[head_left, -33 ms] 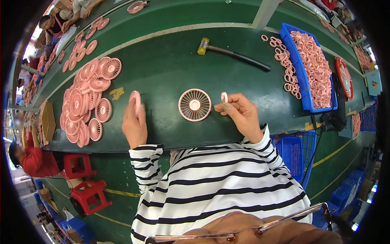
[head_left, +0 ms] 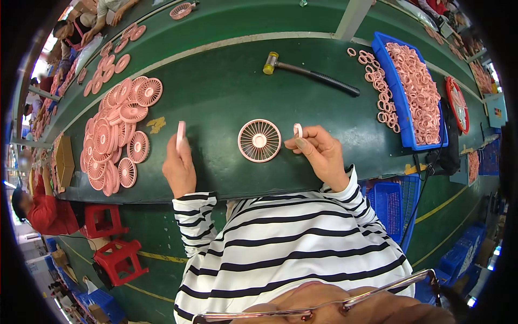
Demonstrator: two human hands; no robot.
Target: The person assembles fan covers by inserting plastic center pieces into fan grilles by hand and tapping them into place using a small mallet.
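Observation:
My left hand (head_left: pixel 179 168) is closed on a pink round fan grille (head_left: pixel 181 133), held upright and seen nearly edge-on above the green table. Between thumb and forefinger, my right hand (head_left: pixel 321 156) pinches a small pink ring (head_left: pixel 298 130), also turned on its side. A single pink spoked grille (head_left: pixel 259 141) with a solid round centre lies flat on the table between my hands, touched by neither. Left of my left hand is a heap of similar pink grilles (head_left: pixel 102 136).
Beyond the hands lies a mallet (head_left: pixel 313 73) with a yellow head and black handle. At right, a blue tray (head_left: pixel 399 102) holds many pink rings, with loose rings (head_left: pixel 377 81) beside it. A cardboard box (head_left: pixel 65 162) stands at the left edge; red stools (head_left: pixel 120 262) are below.
The grille in my left hand has turned to show more of its edge. My right hand with the ring stays almost still.

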